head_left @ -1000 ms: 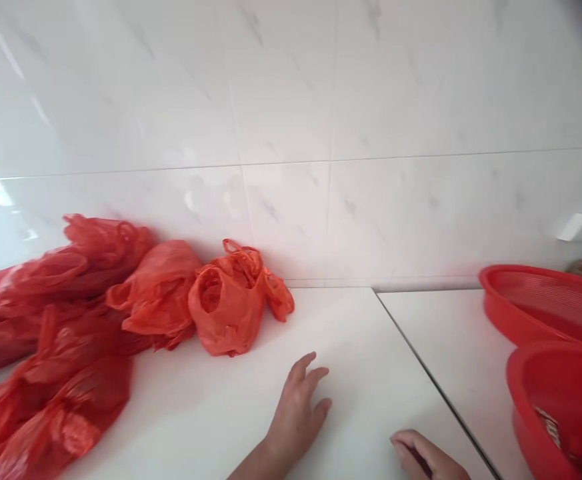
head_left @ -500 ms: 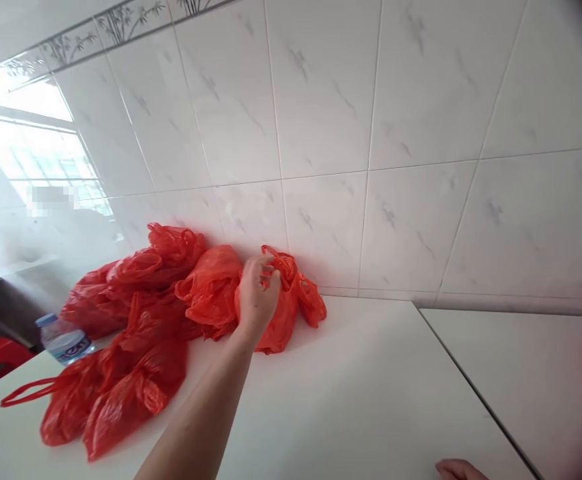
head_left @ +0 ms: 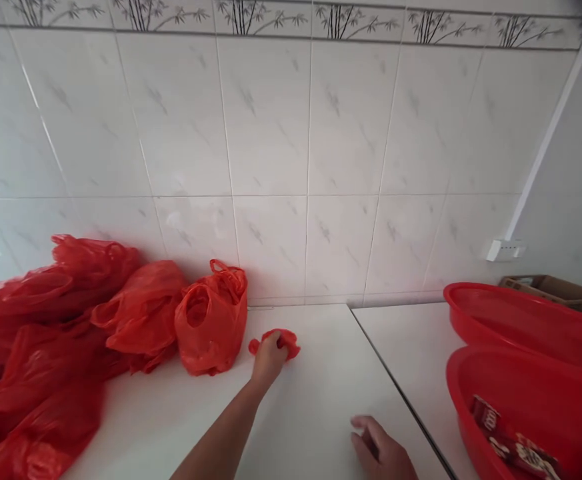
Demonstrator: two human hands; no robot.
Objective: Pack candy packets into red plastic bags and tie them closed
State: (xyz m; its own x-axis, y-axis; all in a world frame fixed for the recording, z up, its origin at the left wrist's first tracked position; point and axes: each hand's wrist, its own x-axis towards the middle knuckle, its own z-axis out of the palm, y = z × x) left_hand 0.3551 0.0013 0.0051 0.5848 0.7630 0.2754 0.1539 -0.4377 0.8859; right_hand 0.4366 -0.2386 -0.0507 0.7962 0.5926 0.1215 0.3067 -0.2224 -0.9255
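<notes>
My left hand (head_left: 269,355) reaches forward over the white counter (head_left: 321,413) and is closed on a small crumpled red plastic bag (head_left: 287,341). Just left of it a fuller red plastic bag (head_left: 212,323) stands against the tiled wall, handles up. More red bags (head_left: 61,320) lie heaped further left. My right hand (head_left: 381,450) rests low on the counter near the front edge, fingers loosely curled and nothing seen in it.
Two red plastic basins (head_left: 525,327) sit at the right; the nearer basin (head_left: 545,413) holds red snack packets (head_left: 513,443). A brown tray (head_left: 551,288) lies behind them. A seam (head_left: 395,387) divides the counter. A white socket (head_left: 505,250) is on the wall.
My left hand has left the standing bag's handles and come down right of it, gripping a small red bag. My right hand moved up into view. The view swung right, showing the basins.
</notes>
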